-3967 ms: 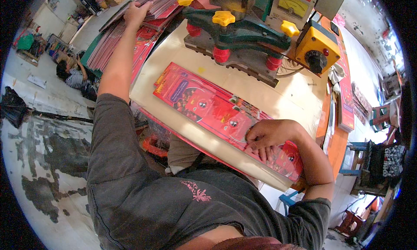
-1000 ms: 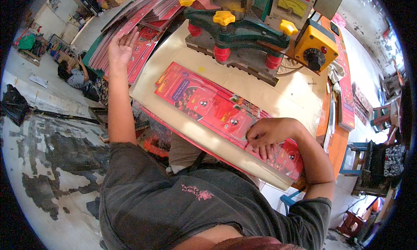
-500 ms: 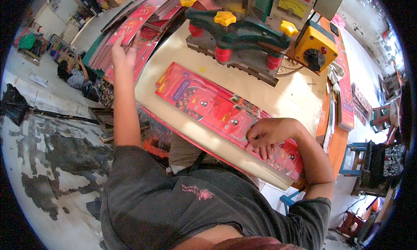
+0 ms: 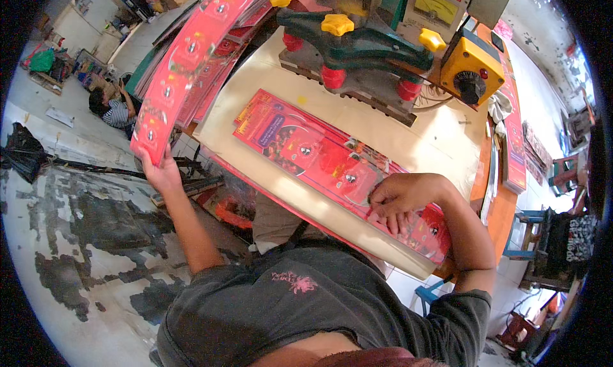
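My left hand (image 4: 161, 172) grips the lower end of a long red printed strip (image 4: 167, 86), which curves up and away over a stack of similar red strips (image 4: 216, 70) at the far left. In front of me, more red printed strips (image 4: 306, 151) lie slanted on a cream board (image 4: 255, 177). My right hand (image 4: 405, 204) rests on the near right part of these strips, fingers bent with their tips on the surface. Behind them stands a press machine with a dark green bar (image 4: 357, 44), yellow star knobs (image 4: 337, 25) and red cylinders (image 4: 333, 77).
A yellow control box (image 4: 472, 67) with a black dial hangs right of the press. Along the orange table edge (image 4: 501, 204) lies a pile of red strips (image 4: 514, 156) and a pale cloth (image 4: 499, 105). Another person (image 4: 115, 106) in stripes sits on the floor at left.
My left hand has come back toward me and leftward, drawing a red strip off the far stack. My right hand stays in place on the strips.
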`<action>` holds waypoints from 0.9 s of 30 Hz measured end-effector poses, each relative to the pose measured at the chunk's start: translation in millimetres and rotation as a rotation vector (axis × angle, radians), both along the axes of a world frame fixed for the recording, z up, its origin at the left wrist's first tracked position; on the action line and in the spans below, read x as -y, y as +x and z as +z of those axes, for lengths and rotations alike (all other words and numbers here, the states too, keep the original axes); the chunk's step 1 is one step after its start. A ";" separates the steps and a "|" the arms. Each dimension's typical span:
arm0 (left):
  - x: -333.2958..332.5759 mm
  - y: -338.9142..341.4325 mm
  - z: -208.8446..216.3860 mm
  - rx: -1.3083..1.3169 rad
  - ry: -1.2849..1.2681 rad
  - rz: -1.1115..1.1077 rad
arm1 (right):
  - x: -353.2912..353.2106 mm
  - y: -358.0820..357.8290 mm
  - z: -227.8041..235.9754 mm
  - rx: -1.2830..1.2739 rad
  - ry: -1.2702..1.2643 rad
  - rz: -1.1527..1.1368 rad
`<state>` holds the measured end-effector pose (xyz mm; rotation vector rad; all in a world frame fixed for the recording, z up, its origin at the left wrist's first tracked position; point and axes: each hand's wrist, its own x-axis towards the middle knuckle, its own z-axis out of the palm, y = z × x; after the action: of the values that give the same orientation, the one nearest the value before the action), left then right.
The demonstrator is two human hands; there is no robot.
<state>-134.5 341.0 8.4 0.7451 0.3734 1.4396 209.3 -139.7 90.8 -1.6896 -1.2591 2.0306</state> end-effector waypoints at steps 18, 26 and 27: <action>-16.9 -167.8 -118.8 -0.043 -0.201 0.022 | -0.2 -0.4 2.3 -0.025 0.024 0.027; -23.3 -224.0 -172.8 0.084 -0.057 -0.278 | 8.2 5.2 -1.5 -0.075 0.119 0.088; -22.9 -221.5 -175.0 0.157 0.034 -0.469 | 12.1 6.5 -4.4 -0.082 0.153 0.090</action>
<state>-356.0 363.8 -166.6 0.6865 0.0443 1.0528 215.8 -151.8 86.5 -1.4926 -1.4465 1.9743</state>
